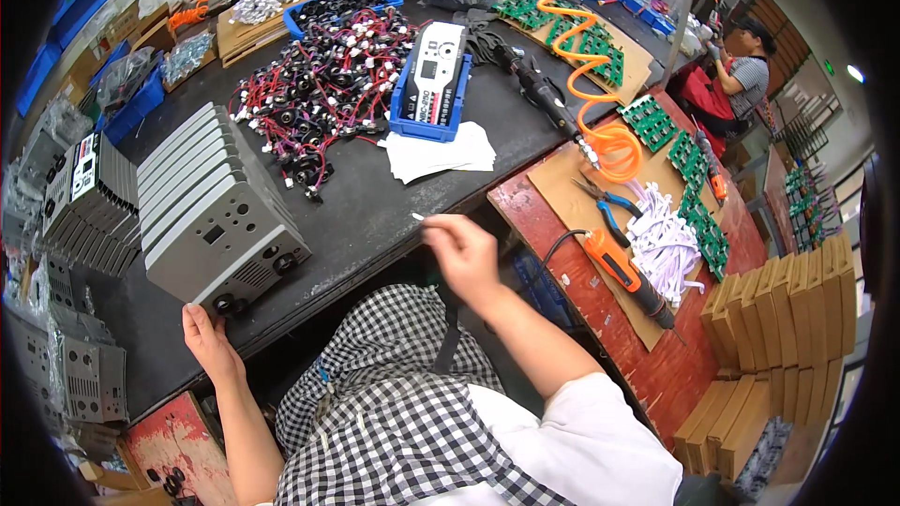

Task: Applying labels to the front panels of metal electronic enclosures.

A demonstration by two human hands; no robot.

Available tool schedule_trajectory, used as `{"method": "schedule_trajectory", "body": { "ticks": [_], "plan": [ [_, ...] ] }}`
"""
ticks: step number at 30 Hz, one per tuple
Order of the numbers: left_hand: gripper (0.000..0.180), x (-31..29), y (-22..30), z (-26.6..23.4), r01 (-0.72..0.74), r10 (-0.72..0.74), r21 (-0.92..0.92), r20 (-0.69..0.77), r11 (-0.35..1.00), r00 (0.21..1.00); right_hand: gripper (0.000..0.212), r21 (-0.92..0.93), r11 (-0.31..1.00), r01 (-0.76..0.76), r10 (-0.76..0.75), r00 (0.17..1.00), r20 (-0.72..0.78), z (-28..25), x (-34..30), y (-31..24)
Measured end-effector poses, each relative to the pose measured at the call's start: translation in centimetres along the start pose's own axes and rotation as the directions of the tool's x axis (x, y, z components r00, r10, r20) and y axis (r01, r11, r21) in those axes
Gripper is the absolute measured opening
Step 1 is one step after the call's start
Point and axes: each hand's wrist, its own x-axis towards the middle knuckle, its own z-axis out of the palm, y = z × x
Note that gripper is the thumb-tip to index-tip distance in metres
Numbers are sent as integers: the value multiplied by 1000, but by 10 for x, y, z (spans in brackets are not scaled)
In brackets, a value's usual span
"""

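Perhaps steadying grey panels (178, 260), the left hand (212, 345) touches their near corner, grip unclear — right of them, the right hand (467, 260), fingers bunched, may pinch a white sliver (418, 216).

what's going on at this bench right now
A person's left hand is at the lower edge of the front grey panel in a standing row. Their right hand is near a small white piece by the black table's edge; its grip is unclear. Wired connectors lie heaped beyond.
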Motion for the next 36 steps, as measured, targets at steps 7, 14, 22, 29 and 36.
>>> {"method": "schedule_trajectory", "body": {
  "ticks": [7,14,22,29,36],
  "plan": [
    [32,1,11,3,33,-31,49,-28,998,999,60,84,976,199,-216,924,316,124,-9,-47],
    [36,-12,19,14,69,-66,88,-36,994,997,66,22,989,145,-143,915,376,116,-26,-58],
    [36,-18,18,12,39,-41,76,24,996,999,62,73,978,197,-208,860,466,99,-11,-56],
    [27,-16,15,16,-20,21,72,-7,997,1000,58,-584,649,488,-471,860,195,38,169,-46],
    [18,-19,24,7,-10,17,105,-72,994,997,62,-968,195,158,-70,987,147,-6,265,-10]
  ]
}}
